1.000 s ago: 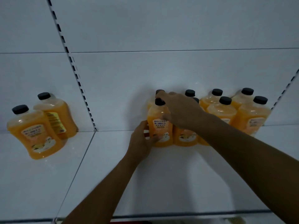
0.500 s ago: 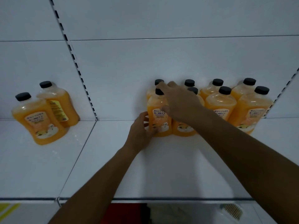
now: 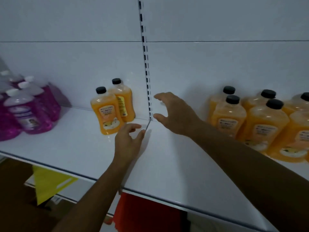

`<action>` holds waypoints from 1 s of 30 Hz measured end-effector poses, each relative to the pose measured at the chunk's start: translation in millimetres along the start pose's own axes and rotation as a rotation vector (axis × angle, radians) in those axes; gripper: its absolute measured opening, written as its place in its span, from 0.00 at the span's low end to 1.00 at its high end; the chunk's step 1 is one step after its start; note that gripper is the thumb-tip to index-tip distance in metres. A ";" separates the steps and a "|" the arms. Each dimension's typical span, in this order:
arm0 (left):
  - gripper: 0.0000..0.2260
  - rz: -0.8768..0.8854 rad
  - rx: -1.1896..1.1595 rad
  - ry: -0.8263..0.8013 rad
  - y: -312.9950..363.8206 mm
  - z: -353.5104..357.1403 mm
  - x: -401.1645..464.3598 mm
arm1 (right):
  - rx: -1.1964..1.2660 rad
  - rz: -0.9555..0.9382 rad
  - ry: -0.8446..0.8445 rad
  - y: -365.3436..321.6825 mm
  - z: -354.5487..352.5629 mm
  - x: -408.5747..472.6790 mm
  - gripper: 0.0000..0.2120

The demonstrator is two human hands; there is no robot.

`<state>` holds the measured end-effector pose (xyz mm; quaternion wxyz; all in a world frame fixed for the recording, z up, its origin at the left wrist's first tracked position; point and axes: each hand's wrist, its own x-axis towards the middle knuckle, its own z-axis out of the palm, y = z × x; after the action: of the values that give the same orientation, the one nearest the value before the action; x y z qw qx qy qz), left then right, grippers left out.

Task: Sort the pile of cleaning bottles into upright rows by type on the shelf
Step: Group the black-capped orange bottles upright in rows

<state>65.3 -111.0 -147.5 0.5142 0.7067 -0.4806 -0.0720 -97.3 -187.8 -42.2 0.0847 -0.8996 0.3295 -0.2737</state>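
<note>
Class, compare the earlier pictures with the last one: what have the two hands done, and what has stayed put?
Both hands let go of the front bottle in the orange group and moved left, empty, toward the two orange bottles. The left hand and right hand are open. All the bottles stayed put.

both hands off the right-hand orange bottles, left hand and right hand now empty, fingers spread, moved left toward the two stray orange bottles, purple bottles newly in view
</note>
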 end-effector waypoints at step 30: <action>0.17 0.022 -0.190 -0.280 -17.4 11.5 51.2 | -0.001 0.088 -0.134 -7.0 2.5 53.8 0.33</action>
<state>96.0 -157.0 -146.6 0.5077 0.6325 -0.5463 -0.2093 -58.1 -217.0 -18.5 0.1181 -0.9006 0.3623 -0.2090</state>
